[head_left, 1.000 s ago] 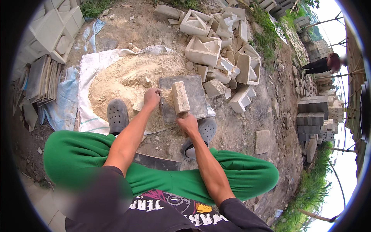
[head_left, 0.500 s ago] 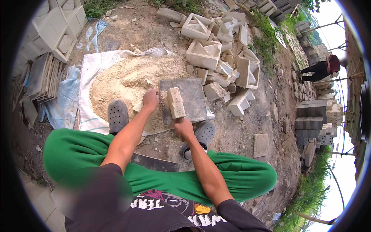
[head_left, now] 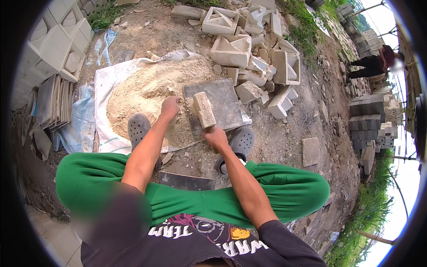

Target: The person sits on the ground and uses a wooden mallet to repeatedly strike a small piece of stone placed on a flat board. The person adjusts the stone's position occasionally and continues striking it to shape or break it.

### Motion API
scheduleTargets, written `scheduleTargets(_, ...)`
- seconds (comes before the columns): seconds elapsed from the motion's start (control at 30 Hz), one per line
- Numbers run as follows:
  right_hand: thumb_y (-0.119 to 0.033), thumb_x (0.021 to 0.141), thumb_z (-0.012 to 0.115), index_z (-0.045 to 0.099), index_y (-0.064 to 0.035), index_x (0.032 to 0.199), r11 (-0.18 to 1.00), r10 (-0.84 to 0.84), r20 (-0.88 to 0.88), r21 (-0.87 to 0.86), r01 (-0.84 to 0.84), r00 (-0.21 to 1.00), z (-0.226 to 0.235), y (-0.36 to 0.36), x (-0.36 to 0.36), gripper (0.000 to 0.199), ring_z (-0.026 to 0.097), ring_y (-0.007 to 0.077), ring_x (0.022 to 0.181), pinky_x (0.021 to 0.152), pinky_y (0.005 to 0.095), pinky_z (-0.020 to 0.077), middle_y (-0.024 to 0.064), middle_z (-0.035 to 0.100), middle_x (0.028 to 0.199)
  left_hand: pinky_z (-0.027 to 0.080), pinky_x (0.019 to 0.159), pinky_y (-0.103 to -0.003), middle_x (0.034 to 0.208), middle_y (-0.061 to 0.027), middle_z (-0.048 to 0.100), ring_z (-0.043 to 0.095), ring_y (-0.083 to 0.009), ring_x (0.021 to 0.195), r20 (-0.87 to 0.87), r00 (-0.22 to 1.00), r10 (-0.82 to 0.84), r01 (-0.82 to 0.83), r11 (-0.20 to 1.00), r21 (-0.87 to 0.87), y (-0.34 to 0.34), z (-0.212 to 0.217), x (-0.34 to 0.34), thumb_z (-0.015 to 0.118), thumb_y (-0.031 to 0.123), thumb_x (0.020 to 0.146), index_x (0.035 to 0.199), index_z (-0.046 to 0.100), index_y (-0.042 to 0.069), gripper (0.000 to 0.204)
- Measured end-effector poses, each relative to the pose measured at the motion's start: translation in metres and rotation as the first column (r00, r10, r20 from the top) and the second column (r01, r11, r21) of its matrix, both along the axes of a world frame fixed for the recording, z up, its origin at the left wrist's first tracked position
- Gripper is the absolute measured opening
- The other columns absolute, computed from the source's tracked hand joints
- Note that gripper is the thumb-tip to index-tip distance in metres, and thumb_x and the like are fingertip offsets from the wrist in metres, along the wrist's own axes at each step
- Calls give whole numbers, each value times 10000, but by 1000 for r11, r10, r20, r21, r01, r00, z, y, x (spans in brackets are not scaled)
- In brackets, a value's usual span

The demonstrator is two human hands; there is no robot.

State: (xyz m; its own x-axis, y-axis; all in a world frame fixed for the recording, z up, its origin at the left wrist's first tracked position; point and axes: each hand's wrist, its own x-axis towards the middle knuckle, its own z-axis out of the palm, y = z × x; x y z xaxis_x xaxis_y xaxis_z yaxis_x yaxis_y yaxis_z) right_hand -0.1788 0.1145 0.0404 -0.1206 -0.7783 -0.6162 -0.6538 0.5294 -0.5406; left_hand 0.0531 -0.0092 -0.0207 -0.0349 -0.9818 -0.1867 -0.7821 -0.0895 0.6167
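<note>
My right hand is wrapped round the handle of a mallet with a dusty, block-shaped head. The head is over a dark square slab, and I cannot tell whether it touches. My left hand is closed above a heap of pale crumbly powder, just left of the slab; what its fingers hold, if anything, is hidden. The heap lies on a white woven sheet. My feet in grey clogs flank the work.
Broken pale moulded blocks are piled beyond the slab. Thin boards lean at the left below stacked white blocks. A flat stone lies at right. Farther off, a person stands near grey block stacks.
The whole view has shifted slightly. Both hands keep nearly the same places, the left closed and the right on the mallet. The distant person's posture has changed a little.
</note>
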Motion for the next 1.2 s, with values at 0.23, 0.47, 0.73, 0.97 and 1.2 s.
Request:
scheduleTargets(0.23,-358,739,724,724,-45,1035,1000,15,-20,-12,-15,1000,4,0,-1,431,675,409,987,862,465,531,246,709,1004,547,826,-418,925,-165,722,688,-336,883,18,995,-101,100,995,29,-3,0,0,638,94,792,963,781,154,231)
scheduleTargets(0.47,-353,736,715,725,-51,1035,999,11,-34,-48,-13,999,3,2,-4,426,676,407,985,860,465,534,248,707,1005,546,764,-399,887,-120,729,696,-297,854,91,975,-203,184,965,185,-8,17,2,756,132,721,898,739,117,178)
scheduleTargets(0.73,-373,741,741,707,-20,1046,997,21,-5,-79,-21,1000,2,3,-4,468,692,400,926,809,435,541,248,713,941,536,772,-420,904,-114,725,690,-308,877,136,977,-167,148,979,138,5,17,-3,812,209,712,906,720,109,236)
scheduleTargets(0.97,-372,735,722,709,-21,1039,997,-53,112,-42,58,992,9,1,-9,465,698,381,948,834,436,540,232,719,967,539,768,-419,920,-108,731,695,-285,888,242,953,-180,130,969,210,9,38,-16,771,293,773,910,733,108,233)
scheduleTargets(1.2,-295,767,745,688,33,981,917,-262,111,-282,283,959,2,2,-16,395,700,225,638,612,363,558,139,717,791,551,758,-436,942,-103,742,701,-290,883,-6,983,-184,183,972,150,-1,59,-43,682,335,839,989,770,172,239)
